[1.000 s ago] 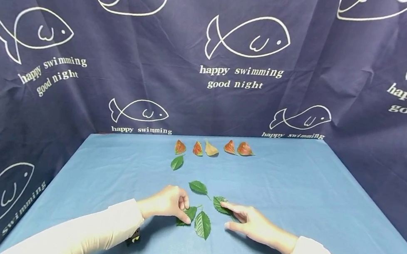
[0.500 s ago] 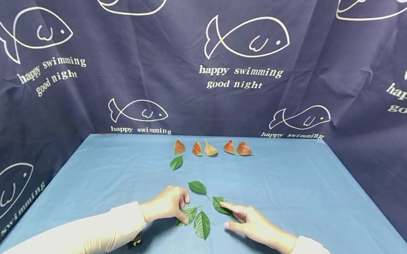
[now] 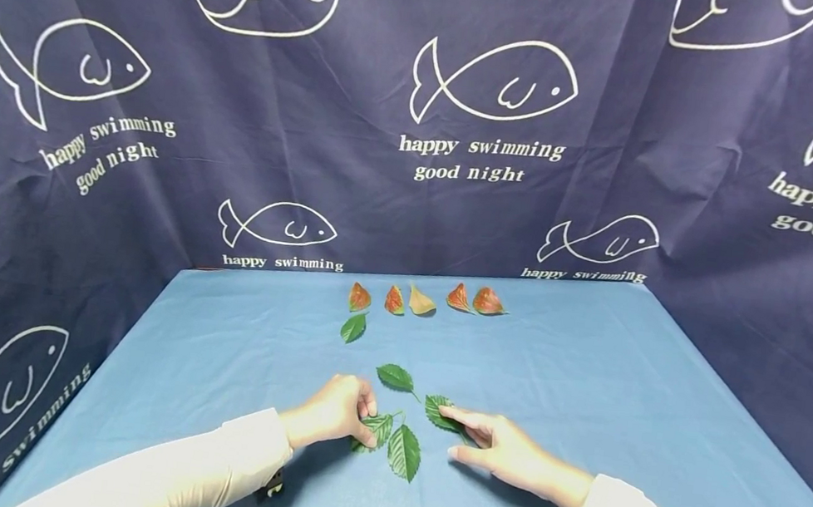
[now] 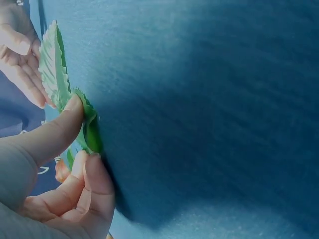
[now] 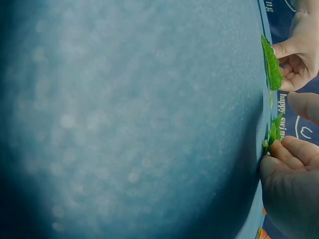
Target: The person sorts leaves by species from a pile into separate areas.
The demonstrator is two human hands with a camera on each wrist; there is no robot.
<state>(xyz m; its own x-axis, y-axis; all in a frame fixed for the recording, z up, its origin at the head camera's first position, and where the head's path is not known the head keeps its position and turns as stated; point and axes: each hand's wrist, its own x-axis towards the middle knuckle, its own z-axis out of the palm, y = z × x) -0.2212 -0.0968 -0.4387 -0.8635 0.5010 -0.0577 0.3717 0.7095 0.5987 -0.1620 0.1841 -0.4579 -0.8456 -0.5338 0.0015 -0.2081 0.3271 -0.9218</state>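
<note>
My left hand (image 3: 334, 409) holds a serrated green leaf (image 3: 377, 430) by its edges, thumb on one side and fingertips on the other, as the left wrist view shows. My right hand (image 3: 508, 449) rests its fingertips on another green leaf (image 3: 437, 410), partly covering it; the thumb stands apart from that leaf. Between the hands a third green leaf (image 3: 404, 452) lies on the cloth, its stem pointing away from me. Just beyond lies a green leaf (image 3: 395, 377) turned sideways, with its stem towards the right. In the right wrist view, the right fingertips (image 5: 276, 149) touch the leaf near the cloth.
Along the far edge of the blue cloth (image 3: 551, 370) lie several reddish leaves (image 3: 489, 301) and a yellow leaf (image 3: 421, 300). One more green leaf (image 3: 353, 327) is below the leftmost reddish one. A dark blue curtain (image 3: 357, 156) with white fish encloses the back and sides.
The leaf in my left hand has tilted so its upper face shows lighter, and the left hand has shifted very slightly. My right hand and the other leaves stay in place.
</note>
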